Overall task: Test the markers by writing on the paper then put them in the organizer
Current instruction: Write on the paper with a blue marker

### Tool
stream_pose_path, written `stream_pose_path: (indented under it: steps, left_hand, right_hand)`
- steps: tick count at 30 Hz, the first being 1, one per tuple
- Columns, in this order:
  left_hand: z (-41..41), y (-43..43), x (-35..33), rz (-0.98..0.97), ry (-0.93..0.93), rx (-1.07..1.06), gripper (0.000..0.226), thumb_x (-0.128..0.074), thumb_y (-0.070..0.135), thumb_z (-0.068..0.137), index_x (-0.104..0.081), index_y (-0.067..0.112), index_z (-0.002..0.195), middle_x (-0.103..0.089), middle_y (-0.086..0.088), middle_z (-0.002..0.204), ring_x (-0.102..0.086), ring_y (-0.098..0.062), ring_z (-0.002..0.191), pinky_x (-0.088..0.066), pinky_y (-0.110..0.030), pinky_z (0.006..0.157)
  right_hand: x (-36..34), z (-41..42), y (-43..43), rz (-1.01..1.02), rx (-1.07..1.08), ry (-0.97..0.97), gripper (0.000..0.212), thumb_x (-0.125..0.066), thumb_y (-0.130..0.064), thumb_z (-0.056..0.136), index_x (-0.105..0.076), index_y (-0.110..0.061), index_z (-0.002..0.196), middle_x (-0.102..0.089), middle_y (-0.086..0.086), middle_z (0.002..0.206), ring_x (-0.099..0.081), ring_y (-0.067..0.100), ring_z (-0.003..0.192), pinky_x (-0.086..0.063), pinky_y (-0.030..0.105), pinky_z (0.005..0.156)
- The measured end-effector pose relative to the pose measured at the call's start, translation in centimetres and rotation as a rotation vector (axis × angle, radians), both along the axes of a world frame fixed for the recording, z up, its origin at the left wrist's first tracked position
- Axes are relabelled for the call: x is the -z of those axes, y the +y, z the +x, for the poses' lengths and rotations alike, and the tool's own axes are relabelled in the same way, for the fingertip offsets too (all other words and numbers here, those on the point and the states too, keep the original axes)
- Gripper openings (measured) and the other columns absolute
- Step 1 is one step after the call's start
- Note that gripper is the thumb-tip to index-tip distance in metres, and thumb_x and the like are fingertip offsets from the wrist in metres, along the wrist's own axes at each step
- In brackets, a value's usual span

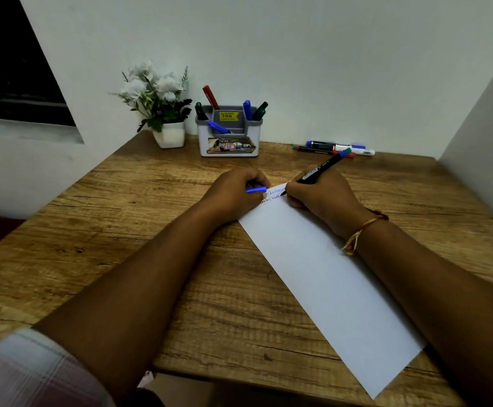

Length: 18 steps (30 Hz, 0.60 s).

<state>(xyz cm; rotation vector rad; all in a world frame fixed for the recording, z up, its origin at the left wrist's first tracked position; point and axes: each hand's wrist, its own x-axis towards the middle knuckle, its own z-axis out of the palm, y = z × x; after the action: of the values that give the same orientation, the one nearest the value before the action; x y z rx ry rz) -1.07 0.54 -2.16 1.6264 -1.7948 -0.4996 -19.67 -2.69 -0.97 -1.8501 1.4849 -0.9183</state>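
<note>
Marker [321, 168] on paper [327, 274], writing [275, 191] illegible, cap [255, 189] partly inside left hand [236, 193]

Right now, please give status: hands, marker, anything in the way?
Left hand holds blue cap, at paper edge. Right hand grips marker, tip on paper. Nothing seen between hands and organizer.

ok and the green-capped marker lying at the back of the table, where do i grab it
Probably best to pinch the green-capped marker mid-barrel, from above on its near side. It lies flat, left to right; the blue-capped marker sits close behind it, so only the near side is open.
</note>
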Motion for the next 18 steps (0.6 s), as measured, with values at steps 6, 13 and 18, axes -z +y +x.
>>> stream_pose_path:
  steps: [6,13,18]
  left_hand:
    - [-0.03,0.04,0.05,-0.005,0.007,-0.001,0.020,-0.069,0.018,0.090,-0.071,0.026,0.107,-0.067,0.006,0.114,-0.058,-0.009,0.102,-0.051,-0.029,0.087]
    - [-0.02,-0.07,0.04,0.004,0.005,-0.003,0.018,-0.070,0.019,0.090,-0.071,0.028,0.105,-0.067,0.006,0.114,-0.060,-0.010,0.103,-0.052,-0.032,0.090]
    - [0.04,0.02,-0.02,0.000,0.001,0.002,0.019,-0.070,0.020,0.089,-0.071,0.028,0.107,-0.067,0.007,0.113,-0.059,-0.010,0.103,-0.052,-0.033,0.091]
  right_hand:
    - [0.07,-0.04,-0.12,0.009,-0.008,-0.016,0.018,-0.066,-0.023,0.070,-0.072,-0.008,0.064,-0.072,0.005,0.064,-0.063,0.013,0.062,-0.051,0.035,0.062]
    - [0.26,-0.04,-0.28,0.009,0.009,-0.035,0.016,-0.068,-0.022,0.071,-0.073,-0.008,0.068,-0.074,0.004,0.067,-0.067,0.017,0.068,-0.056,0.040,0.068]
    - [0.03,0.01,-0.11,0.020,-0.008,-0.034,0.016,-0.066,-0.021,0.072,-0.071,-0.008,0.064,-0.073,0.005,0.064,-0.062,0.013,0.062,-0.053,0.037,0.067]
